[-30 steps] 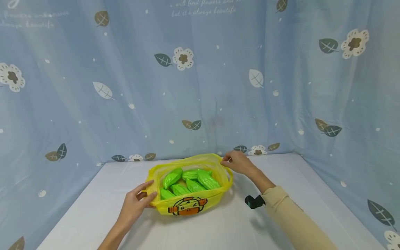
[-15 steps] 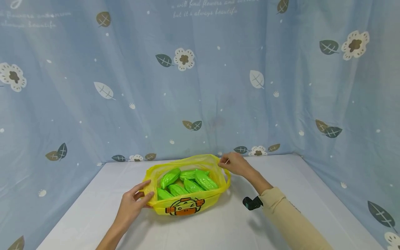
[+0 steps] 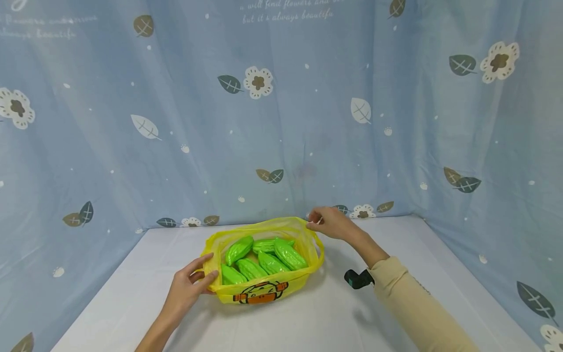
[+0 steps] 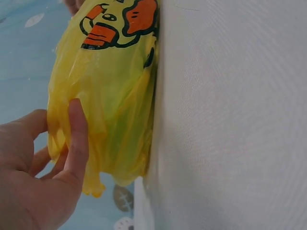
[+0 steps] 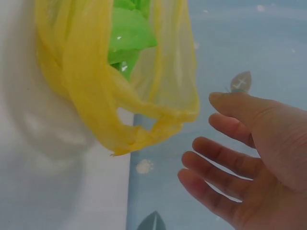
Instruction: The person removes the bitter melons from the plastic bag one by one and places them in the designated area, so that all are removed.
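A yellow plastic bag (image 3: 294, 282) with a cartoon face on its front stands with its mouth spread wide. Several glossy green bitter melons (image 3: 290, 254) lie inside. At the bag's left end, my left hand (image 3: 184, 291) holds the plastic between thumb and fingers; in the left wrist view the thumb (image 4: 78, 124) lies against the bag's outer side. My right hand (image 3: 332, 222) is beside the far right corner of the rim. The right wrist view shows that hand (image 5: 249, 158) apart from the bag, its fingers loosely bent and nothing in them.
The bag sits on a white tabletop (image 3: 316, 322). Behind and around it hangs a blue curtain (image 3: 198, 98) printed with leaves and flowers. A black device (image 3: 358, 278) sits at the right sleeve cuff.
The bag and left hand have shifted slightly left over the last second. My right hand has lifted a little from the bag's far right corner.
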Available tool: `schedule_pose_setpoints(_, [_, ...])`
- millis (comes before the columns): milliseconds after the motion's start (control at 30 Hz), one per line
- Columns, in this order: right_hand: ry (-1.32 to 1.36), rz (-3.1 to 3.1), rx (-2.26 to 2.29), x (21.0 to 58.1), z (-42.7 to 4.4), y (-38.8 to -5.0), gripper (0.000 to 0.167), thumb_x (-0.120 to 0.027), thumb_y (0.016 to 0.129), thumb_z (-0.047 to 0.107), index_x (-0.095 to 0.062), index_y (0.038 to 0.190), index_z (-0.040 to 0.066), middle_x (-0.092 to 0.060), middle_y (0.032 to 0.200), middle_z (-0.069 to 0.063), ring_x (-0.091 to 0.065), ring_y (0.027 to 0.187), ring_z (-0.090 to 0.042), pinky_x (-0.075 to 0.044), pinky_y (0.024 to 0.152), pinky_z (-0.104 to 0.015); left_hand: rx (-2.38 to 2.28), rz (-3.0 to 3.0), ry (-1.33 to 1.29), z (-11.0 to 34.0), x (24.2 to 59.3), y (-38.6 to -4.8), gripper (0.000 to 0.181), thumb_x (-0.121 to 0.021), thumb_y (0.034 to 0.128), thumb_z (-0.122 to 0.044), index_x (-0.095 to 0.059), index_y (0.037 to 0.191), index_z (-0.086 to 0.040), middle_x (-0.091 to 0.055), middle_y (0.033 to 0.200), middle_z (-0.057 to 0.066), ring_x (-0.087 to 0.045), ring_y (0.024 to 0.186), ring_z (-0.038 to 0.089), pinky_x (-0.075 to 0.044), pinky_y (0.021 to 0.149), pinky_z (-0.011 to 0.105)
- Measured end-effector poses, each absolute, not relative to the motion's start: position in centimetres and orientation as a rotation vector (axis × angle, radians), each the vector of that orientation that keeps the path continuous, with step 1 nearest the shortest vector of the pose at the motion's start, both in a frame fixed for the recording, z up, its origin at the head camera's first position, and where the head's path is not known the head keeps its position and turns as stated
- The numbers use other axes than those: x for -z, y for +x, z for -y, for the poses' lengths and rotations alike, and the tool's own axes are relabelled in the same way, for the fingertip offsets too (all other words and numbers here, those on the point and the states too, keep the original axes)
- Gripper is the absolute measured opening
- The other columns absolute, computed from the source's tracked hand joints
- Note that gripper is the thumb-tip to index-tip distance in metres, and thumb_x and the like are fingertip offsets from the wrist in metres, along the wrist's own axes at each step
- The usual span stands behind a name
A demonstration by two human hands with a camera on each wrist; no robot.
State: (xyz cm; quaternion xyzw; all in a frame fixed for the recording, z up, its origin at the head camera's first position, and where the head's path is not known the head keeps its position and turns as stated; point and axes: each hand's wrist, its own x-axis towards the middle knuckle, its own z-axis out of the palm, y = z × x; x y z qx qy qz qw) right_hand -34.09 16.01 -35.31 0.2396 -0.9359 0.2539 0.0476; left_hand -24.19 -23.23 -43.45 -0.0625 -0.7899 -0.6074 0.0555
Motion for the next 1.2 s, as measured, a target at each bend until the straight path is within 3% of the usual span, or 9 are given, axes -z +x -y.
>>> schedule_pose_setpoints(233, [0.772, 2.884, -0.826, 34.4, -15.5, -33.9, 0.033, -0.067, 0.094, 0.029, -0.063, 0.118, 0.008, -0.069, 0.107, -0.012, -0.068, 0.095, -0.027, -0.057, 0.082, -0.038, 1.820, 2.448, -0.131, 23.2, 43.2, -24.3, 0.059, -0.073, 0.0886, -0.022, -0.051, 0.142, -0.013, -0.056, 0.129, 0.023, -0.070, 0.086, 0.010, -0.060, 0.065, 0.033])
schedule_pose_setpoints(500, [0.862, 2.931, -0.859, 33.3, -14.4, -33.9, 0.044, -0.070, 0.091, 0.030, -0.060, 0.128, 0.009, -0.068, 0.117, -0.016, -0.068, 0.100, -0.026, -0.057, 0.083, -0.038, 1.787, 2.478, -0.173, 23.2, 42.9, -24.6, 0.061, -0.074, 0.0884, -0.025, -0.048, 0.144, -0.016, -0.056, 0.136, 0.023, -0.070, 0.090, 0.008, -0.060, 0.066, 0.033])
schedule_pose_setpoints(800, [1.006, 3.008, -0.849, 33.5, -12.7, -33.9, 0.047, -0.071, 0.091, 0.029, -0.057, 0.131, 0.011, -0.067, 0.119, -0.017, -0.069, 0.101, -0.025, -0.057, 0.081, -0.033, 1.809, 2.478, -0.139, 23.1, 43.3, -24.4, 0.062, -0.074, 0.0881, -0.024, -0.048, 0.144, -0.018, -0.056, 0.135, 0.021, -0.069, 0.088, 0.008, -0.060, 0.066, 0.034])
schedule_pose_setpoints(1200, [1.033, 3.183, -0.737, 34.1, -11.3, -33.9, 0.047, -0.074, 0.088, 0.026, -0.056, 0.130, 0.016, -0.063, 0.124, -0.017, -0.066, 0.100, -0.022, -0.056, 0.083, -0.035, 1.773, 2.489, -0.147, 23.1, 43.2, -24.4, 0.063, -0.075, 0.0876, -0.024, -0.047, 0.144, -0.018, -0.056, 0.130, 0.020, -0.068, 0.087, 0.008, -0.060, 0.066, 0.033])
